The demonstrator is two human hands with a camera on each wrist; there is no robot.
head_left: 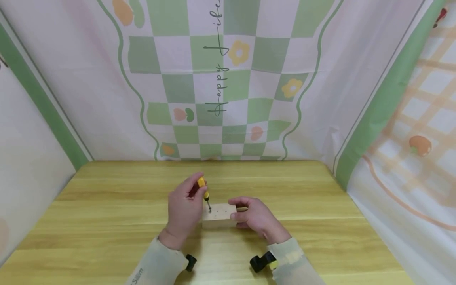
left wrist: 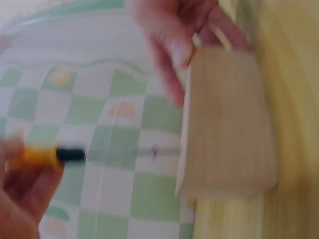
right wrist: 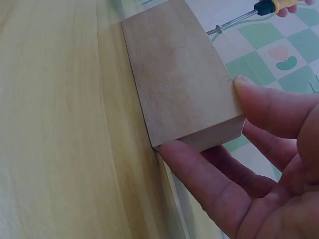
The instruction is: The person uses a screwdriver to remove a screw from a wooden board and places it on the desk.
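A pale wooden block (head_left: 219, 223) with several small holes in its top lies on the table. My left hand (head_left: 185, 208) pinches the yellow handle of a screwdriver (head_left: 202, 183), its shaft slanting down to the block's left part. At the screwdriver's tip a screw (right wrist: 215, 31) stands up from the block's top face, its threads partly showing in the right wrist view. My right hand (head_left: 258, 217) grips the right end of the block, with the thumb at the top edge and fingers around the end face (right wrist: 219, 137). The left wrist view is blurred around the screwdriver.
The wooden table (head_left: 107, 221) spreads around the block on all sides. Behind it hangs a green and white checkered cloth (head_left: 206, 87), with further printed cloth at the left and right. A black wrist camera (head_left: 263, 262) sits at the right sleeve.
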